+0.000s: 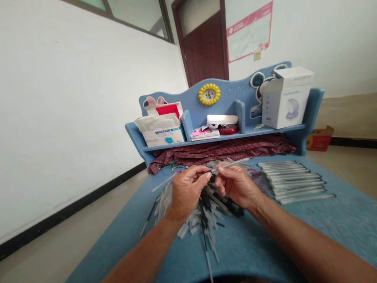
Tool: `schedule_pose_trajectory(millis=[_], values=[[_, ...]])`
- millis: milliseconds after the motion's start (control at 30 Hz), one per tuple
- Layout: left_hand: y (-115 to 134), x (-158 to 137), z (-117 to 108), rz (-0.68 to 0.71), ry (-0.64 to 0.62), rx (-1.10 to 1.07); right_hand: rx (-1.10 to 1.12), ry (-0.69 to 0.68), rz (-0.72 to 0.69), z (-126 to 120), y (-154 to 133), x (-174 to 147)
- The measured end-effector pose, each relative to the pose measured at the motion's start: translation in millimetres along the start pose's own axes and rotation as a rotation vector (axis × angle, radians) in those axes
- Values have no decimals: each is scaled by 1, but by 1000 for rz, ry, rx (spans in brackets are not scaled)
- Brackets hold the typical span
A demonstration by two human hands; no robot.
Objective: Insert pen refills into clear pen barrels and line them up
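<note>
In front of me, my right hand (235, 184) is closed round a translucent white pen barrel (237, 161), which points up to the right. My left hand (187, 188) pinches at the barrel's lower left end, where a small dark bit shows between thumb and forefinger. A thin pale stick (163, 182) runs out to the left behind my left hand; whether that hand holds it I cannot tell. Beneath both hands spreads a loose heap of clear and black pen parts (196, 222). Assembled-looking pens (294, 181) lie side by side in a row to the right.
The blue table (338, 232) has a raised shelf (191, 145) at its back. On it stand a mask box (165, 135), a stack of papers (206, 134), a red round case (228, 129) and a white carton (285, 102). Plaid cloth (224, 149) is bunched under the shelf.
</note>
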State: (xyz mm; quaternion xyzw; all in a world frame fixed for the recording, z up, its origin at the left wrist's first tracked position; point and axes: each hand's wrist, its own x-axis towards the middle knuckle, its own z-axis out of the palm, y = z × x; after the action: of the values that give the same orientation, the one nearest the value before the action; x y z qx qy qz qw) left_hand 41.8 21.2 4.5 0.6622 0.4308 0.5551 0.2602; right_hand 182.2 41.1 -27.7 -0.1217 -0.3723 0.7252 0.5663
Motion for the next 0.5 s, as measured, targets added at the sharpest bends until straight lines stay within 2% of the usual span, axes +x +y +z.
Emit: schedule_pose_trajectory(millis=[133,367,500], values=[[-1,0,-3,55,5,94,-15,9,5,-1,2,0],[-1,1,-7,-111,-44,27,-34,28,17,-1,4,-1],[-4,1,-9,-101,-48,12,-61,27,17,-2,6,0]])
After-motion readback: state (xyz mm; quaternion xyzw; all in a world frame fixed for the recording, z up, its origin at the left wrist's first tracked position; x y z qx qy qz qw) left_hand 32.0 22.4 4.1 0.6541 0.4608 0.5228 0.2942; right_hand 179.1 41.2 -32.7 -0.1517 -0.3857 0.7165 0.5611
